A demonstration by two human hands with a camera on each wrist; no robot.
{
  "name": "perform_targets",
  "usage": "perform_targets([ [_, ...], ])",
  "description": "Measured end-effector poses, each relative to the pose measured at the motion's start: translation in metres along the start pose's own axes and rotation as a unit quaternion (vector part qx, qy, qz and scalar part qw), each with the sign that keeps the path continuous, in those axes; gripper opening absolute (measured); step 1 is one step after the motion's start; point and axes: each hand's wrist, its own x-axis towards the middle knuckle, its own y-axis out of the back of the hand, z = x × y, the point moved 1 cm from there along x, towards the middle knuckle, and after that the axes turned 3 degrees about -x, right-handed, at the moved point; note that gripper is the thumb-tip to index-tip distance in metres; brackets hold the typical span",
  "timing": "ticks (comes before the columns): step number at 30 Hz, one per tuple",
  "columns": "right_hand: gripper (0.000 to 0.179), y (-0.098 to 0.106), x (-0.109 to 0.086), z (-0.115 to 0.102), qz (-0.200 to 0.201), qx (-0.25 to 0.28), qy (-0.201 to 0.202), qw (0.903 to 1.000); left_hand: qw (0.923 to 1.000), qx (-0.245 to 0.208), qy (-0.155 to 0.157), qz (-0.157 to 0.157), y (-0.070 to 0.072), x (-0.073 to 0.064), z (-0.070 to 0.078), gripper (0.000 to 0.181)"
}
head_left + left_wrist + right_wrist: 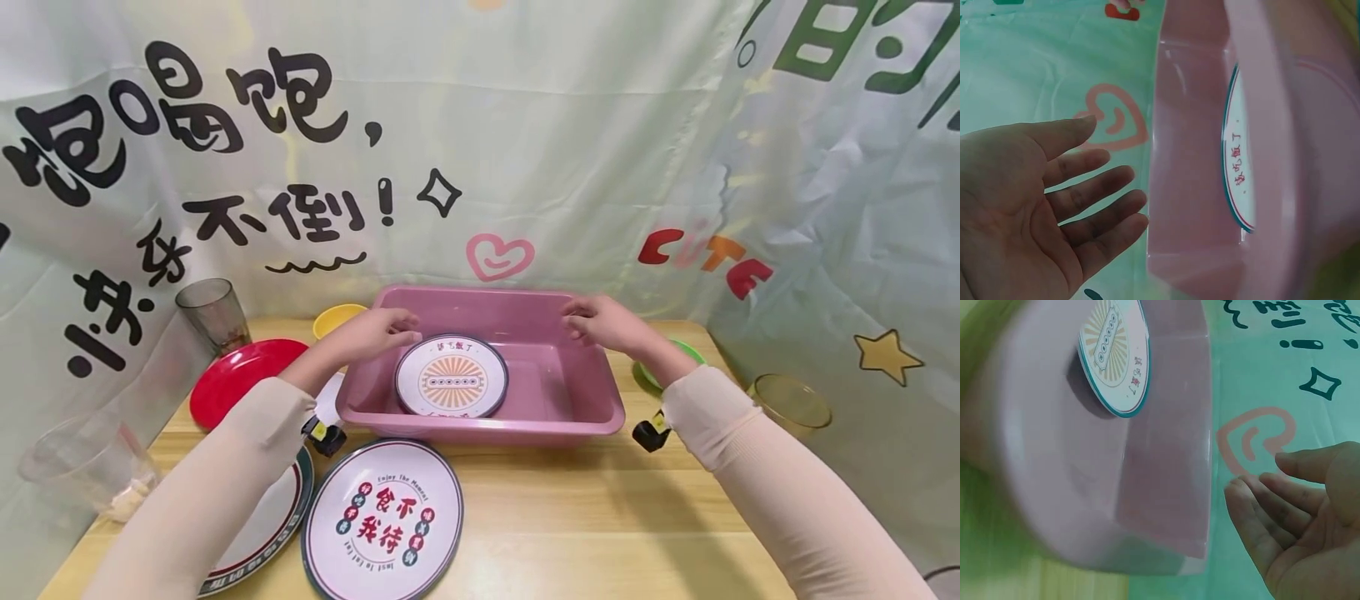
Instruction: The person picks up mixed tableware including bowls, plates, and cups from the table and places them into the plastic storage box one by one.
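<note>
A pink plastic basin (540, 429) stands toward the back of the wooden table. Inside it, on the left, lies a round white plate (452, 377) with an orange sunburst print and a dark rim. My left hand (375, 333) hovers over the basin's left end, palm inward; the left wrist view shows its fingers spread and holding nothing. Over the right end is my right hand (607, 323), its fingers loosely bent in the right wrist view, with nothing between them. Neither hand appears to touch the basin or the plate.
In front of the basin lies a white plate with red characters (382, 521), beside another dark-rimmed plate (258, 525). At left are a red plate (243, 375), a grey cup (213, 312), a clear cup (90, 467) and a yellow bowl (337, 318). A green dish (686, 354) and amber cup (790, 400) are right.
</note>
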Motion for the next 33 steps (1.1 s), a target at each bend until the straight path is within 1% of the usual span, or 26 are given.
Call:
perform_targets([
  [3, 0.039, 0.000, -0.010, 0.004, 0.022, 0.000, 0.008, 0.9997, 0.9999, -0.002, -0.006, 0.015, 0.000, -0.012, -0.001, 0.043],
  [7, 0.040, 0.000, -0.023, 0.009, 0.045, 0.007, 0.004, 0.9990, 0.9994, -0.003, -0.012, 0.031, -0.002, -0.028, -0.004, 0.041],
  [13, 0.040, -0.004, -0.038, 0.020, 0.075, 0.018, -0.024, 0.9967, 0.9984, -0.037, 0.005, 0.044, -0.005, -0.052, -0.012, 0.044],
  [17, 0.042, -0.008, -0.047, 0.028, 0.090, 0.019, -0.027, 0.9954, 0.9967, -0.060, 0.016, 0.052, -0.007, -0.070, -0.018, 0.049],
  [22, 0.044, -0.011, -0.057, 0.040, 0.107, 0.031, -0.022, 0.9935, 0.9958, -0.053, 0.026, 0.070, -0.007, -0.090, -0.026, 0.053],
  [28, 0.052, -0.016, -0.069, 0.050, 0.118, 0.039, -0.049, 0.9910, 0.9942, -0.047, 0.048, 0.083, -0.006, -0.116, -0.035, 0.059],
  [33, 0.056, -0.023, -0.073, 0.055, 0.115, 0.069, -0.060, 0.9891, 0.9918, -0.052, 0.072, 0.092, -0.006, -0.136, -0.044, 0.060],
])
